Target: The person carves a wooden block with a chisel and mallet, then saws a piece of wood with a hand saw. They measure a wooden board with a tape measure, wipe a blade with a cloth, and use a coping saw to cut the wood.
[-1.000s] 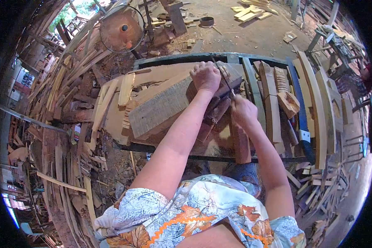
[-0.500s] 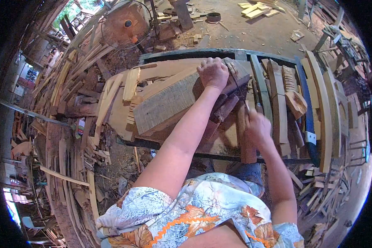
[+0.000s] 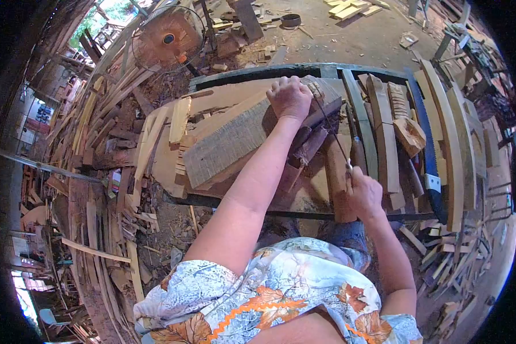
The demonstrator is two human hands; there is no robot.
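Note:
My left hand (image 3: 289, 98) is clenched on the far end of a thick wooden block (image 3: 229, 143), which lies slanted on the workbench. My right hand (image 3: 363, 194) is closed round the handle of a thin saw (image 3: 336, 140). The blade runs up and left from that hand to the block's far right end, just right of my left hand. Dark wood scraps (image 3: 311, 143) sit beneath the block's end. A brown wooden piece (image 3: 339, 189) lies beside my right hand.
A large hand saw (image 3: 432, 166) lies at the bench's right among long curved boards (image 3: 443, 135). A notched wood piece (image 3: 408, 135) is left of it. Beyond the bench's far left stands a fan (image 3: 167, 40). Wood offcuts cover the ground on both sides.
My right hand has moved down and slightly right, drawing the saw back, and more of its blade shows. My left hand remains on the block. The whole view has shifted slightly.

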